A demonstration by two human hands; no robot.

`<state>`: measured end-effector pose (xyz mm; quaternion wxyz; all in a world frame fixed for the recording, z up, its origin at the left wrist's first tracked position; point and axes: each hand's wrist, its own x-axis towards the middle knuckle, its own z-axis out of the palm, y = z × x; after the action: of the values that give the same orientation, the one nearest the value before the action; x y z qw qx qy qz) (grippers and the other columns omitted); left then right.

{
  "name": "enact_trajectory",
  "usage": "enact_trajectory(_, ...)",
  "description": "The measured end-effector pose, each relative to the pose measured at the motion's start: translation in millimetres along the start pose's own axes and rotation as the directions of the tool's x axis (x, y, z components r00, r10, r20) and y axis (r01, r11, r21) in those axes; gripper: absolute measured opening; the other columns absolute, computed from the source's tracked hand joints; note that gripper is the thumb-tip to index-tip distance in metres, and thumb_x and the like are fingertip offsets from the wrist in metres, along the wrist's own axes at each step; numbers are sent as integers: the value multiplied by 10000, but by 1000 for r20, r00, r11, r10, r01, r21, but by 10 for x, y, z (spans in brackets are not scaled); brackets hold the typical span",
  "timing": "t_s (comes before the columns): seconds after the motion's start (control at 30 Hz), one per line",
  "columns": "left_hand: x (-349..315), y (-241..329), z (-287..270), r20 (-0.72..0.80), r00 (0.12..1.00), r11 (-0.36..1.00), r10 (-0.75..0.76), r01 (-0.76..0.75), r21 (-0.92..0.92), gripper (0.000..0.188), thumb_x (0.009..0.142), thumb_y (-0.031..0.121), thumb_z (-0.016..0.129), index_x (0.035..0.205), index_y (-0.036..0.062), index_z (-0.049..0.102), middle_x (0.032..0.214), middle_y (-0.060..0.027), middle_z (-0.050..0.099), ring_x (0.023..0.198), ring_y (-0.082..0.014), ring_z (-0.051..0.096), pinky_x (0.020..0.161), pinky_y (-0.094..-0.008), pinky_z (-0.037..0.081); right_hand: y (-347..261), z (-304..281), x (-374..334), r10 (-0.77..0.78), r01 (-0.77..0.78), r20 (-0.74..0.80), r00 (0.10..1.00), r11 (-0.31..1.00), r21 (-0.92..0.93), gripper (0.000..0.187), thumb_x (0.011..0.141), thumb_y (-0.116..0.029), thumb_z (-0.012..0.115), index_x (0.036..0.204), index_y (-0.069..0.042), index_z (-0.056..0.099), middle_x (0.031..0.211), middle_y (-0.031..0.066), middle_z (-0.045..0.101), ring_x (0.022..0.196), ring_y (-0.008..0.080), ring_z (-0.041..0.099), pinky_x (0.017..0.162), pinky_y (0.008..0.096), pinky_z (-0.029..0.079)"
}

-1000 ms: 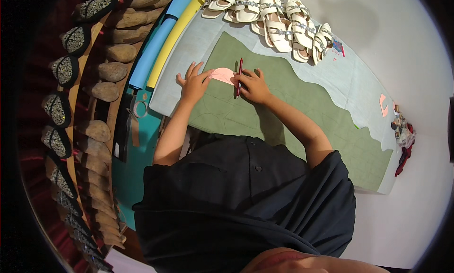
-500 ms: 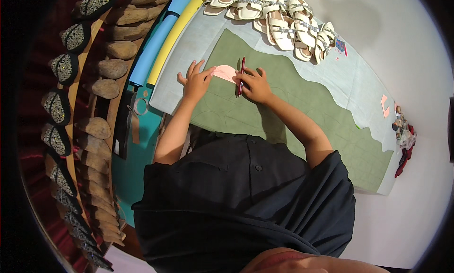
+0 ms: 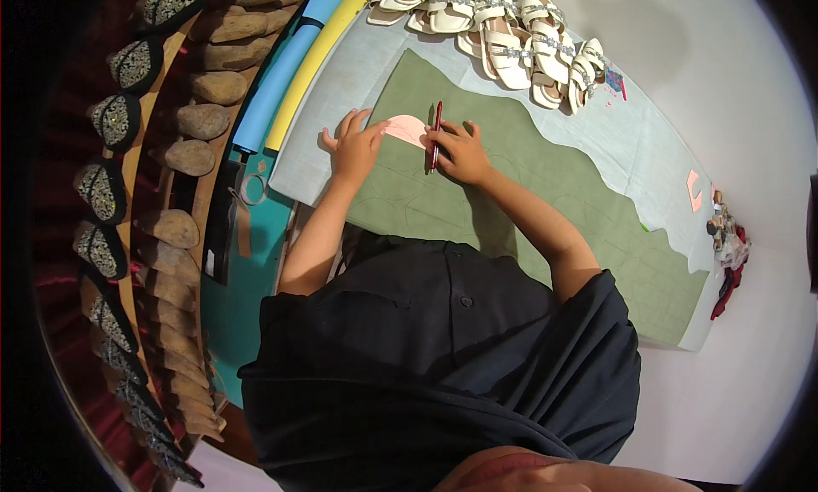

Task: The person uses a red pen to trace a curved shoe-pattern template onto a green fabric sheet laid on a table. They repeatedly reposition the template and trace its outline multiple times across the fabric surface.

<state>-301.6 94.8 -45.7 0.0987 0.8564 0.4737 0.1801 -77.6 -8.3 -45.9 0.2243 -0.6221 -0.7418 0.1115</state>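
My left hand (image 3: pixel 353 148) has its fingers spread, with a fingertip touching the left end of a pink rounded pattern piece (image 3: pixel 407 129). That piece lies on a green sheet of material (image 3: pixel 528 177) marked with faint outlines. At the piece's right end, my right hand (image 3: pixel 460 154) holds a dark red pen (image 3: pixel 436 134) between its fingers, the pen standing nearly lengthwise away from me. Some right fingertips are hidden behind the pen.
White strappy sandals (image 3: pixel 503 40) stand along the far edge of the pale-covered table (image 3: pixel 635 155). Blue (image 3: pixel 277 87) and yellow rolls (image 3: pixel 311 83) lie at the left. Beyond them are wooden shoe lasts (image 3: pixel 192 157) and dark beaded shoe uppers (image 3: pixel 117 121). Another pink cutout (image 3: pixel 694 190) lies far right.
Both hands, the pen and the pink piece stay almost in place. The whole view has shifted only very slightly.
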Motion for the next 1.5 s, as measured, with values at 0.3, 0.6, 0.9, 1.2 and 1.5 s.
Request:
enact_trajectory(0.3, -364, 450, 79, 45, 975, 969, 220, -223, 102, 434, 844, 259, 582, 1274, 200, 583, 1341, -110, 508, 1303, -281, 415, 1024, -658, 224, 4, 29, 0, 24, -24, 19, 1000, 1000, 12, 347, 842, -212, 609, 1187, -214, 576, 1270, -11, 604, 1249, 249, 485, 1033, 609, 238)
enact_trajectory(0.6, -345, 493, 37, 154, 977, 988, 151, -155, 15, 476, 892, 402, 548, 1317, 187, 539, 1354, -180, 448, 1335, -316, 360, 1042, -665, 187, -210, -160, 603, 97, -52, -143, 985, 956, 288, 295, 892, -251, 580, 1177, -177, 577, 1071, 45, 649, 1088, 233, 557, 1037, 561, 210)
enact_trajectory(0.9, -333, 491, 47, 133, 977, 986, 168, -167, -16, 473, 889, 411, 553, 1295, 169, 547, 1310, -178, 457, 1296, -317, 397, 1070, -630, 188, -323, 214, 916, 256, -167, -139, 957, 872, 460, 234, 912, -277, 598, 1038, -83, 560, 941, 86, 665, 913, 286, 624, 1031, 560, 193)
enact_trajectory(1.2, -336, 471, 50, 146, 977, 988, 154, -150, -37, 458, 893, 402, 548, 1300, 193, 541, 1283, -152, 467, 1272, -307, 417, 1060, -655, 172, -318, 256, 951, 257, -169, -160, 953, 890, 424, 229, 910, -273, 599, 1013, -73, 557, 929, 109, 660, 916, 304, 618, 1000, 563, 199)
enact_trajectory(1.5, -330, 492, 38, 106, 981, 987, 161, -161, -9, 397, 888, 369, 560, 1241, 187, 574, 1150, -125, 501, 1194, -292, 454, 1013, -699, 175, -290, 282, 970, 184, -126, -191, 964, 952, 279, 264, 912, -305, 590, 1002, -59, 557, 915, 114, 647, 901, 309, 606, 970, 583, 220)
